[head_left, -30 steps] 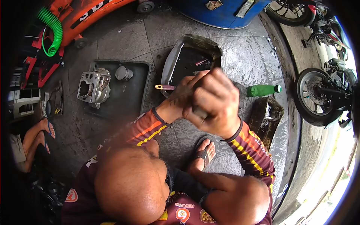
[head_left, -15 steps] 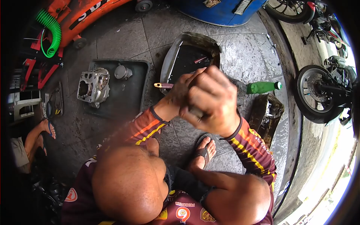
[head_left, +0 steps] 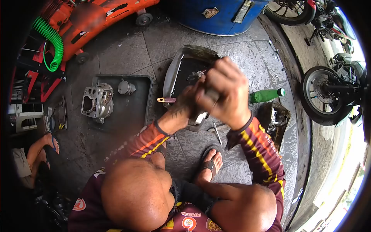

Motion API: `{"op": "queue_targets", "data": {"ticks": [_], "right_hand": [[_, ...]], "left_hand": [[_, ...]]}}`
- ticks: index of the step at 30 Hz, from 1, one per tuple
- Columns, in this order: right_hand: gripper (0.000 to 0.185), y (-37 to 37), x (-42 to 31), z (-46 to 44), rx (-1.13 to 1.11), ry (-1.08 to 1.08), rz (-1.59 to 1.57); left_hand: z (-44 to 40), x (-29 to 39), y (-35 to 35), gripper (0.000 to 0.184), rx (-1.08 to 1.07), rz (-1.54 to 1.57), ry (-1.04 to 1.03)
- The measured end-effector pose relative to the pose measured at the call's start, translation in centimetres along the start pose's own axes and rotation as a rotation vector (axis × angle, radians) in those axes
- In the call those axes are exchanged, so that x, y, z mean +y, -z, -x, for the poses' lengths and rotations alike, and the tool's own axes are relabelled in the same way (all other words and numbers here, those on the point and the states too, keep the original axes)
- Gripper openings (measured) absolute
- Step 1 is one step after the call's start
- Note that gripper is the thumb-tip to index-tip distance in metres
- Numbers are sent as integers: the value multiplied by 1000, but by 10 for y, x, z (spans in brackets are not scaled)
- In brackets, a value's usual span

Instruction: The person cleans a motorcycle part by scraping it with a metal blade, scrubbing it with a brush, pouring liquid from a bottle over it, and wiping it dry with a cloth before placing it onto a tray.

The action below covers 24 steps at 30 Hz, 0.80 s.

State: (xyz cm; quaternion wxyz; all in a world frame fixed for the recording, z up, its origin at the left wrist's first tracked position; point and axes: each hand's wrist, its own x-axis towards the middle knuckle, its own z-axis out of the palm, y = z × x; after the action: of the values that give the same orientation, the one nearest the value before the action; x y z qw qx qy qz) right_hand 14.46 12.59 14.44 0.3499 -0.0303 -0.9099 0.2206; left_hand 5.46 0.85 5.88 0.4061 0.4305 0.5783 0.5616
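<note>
Both of my hands are close together over the near part of a dark open pan (head_left: 169,79). My right hand (head_left: 226,91) is closed in a fist around a greyish part too hidden to name. My left hand (head_left: 189,101) lies partly behind it, its fingers mostly hidden. A brush-like handle (head_left: 166,100) sticks out left of my left hand. A metal engine part (head_left: 97,102) and a round metal piece (head_left: 126,87) stand in a black tray (head_left: 148,87) on the left. Below my hands a thin metal tool (head_left: 217,133) lies on the floor.
A green bottle (head_left: 266,95) and a grimy container (head_left: 275,120) are on the right. A blue drum (head_left: 222,17), an orange tank (head_left: 112,15) and a green coiled hose (head_left: 54,40) stand farther off. Motorcycles (head_left: 324,94) stand far right. Another person's foot (head_left: 52,143) is at left.
My right hand has risen a little, and a thin tool and the pan's near edge now show below my hands. The view has shifted slightly, with the tray and pan lower in it.
</note>
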Motion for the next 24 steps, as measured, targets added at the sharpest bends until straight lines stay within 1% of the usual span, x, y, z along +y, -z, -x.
{"op": "queue_targets", "data": {"ticks": [1,2,3,4,5,6,7,8,9,10,11,12,13,15,16,17,19,20,21,22,23,24], "right_hand": [[25,2,19,-3,-37,-105,160],[26,6,37,0,-4,-131,198],[25,16,38,-2,82,-163,220],[21,26,34,-6,238,-209,185],[17,37,24,-8,379,-290,53],[16,47,13,-8,434,-257,13],[15,51,-1,-12,421,-168,-17],[16,51,-4,-15,337,27,11],[18,47,-18,-20,252,134,-18],[18,38,-24,-21,202,155,-37],[20,30,-31,-22,152,175,-57],[18,32,-19,-27,190,136,19],[17,38,-5,-33,222,100,87],[19,55,15,-43,214,-43,44],[22,44,24,-42,308,-63,-40],[22,41,21,-28,319,-83,-36],[16,43,-5,-15,270,27,-162],[16,31,-24,-7,220,104,-137],[20,15,-29,2,245,154,-178],[20,17,-21,2,254,78,-159],[20,21,-6,-1,264,10,-138],[19,21,13,-2,288,-82,-102]], "left_hand": [[0,6,-3,34,25,126,93],[-2,14,-5,32,35,289,214],[-9,25,2,38,67,515,391],[-18,31,11,48,92,668,524],[-25,36,11,59,225,696,567],[-34,19,19,51,176,723,547],[-43,3,28,45,127,750,527],[-69,-10,30,38,213,282,55],[-63,-3,25,36,154,68,-124],[-52,13,20,33,45,-1,-219],[-50,23,12,31,-8,-63,-298],[-49,28,9,28,-52,-101,-321],[-48,28,3,27,-76,-95,-280],[-45,31,-6,24,-98,7,-207],[-43,32,-10,24,-107,77,-140],[-42,33,-12,24,-115,150,-70],[-47,34,-14,26,-171,403,-81],[-49,34,-15,28,-211,468,-173],[-46,33,-13,31,-138,55,-421],[-48,34,-12,34,-72,-367,-669],[-51,36,-10,35,-97,-338,-576],[-49,31,-11,36,-133,-189,-377]]}}
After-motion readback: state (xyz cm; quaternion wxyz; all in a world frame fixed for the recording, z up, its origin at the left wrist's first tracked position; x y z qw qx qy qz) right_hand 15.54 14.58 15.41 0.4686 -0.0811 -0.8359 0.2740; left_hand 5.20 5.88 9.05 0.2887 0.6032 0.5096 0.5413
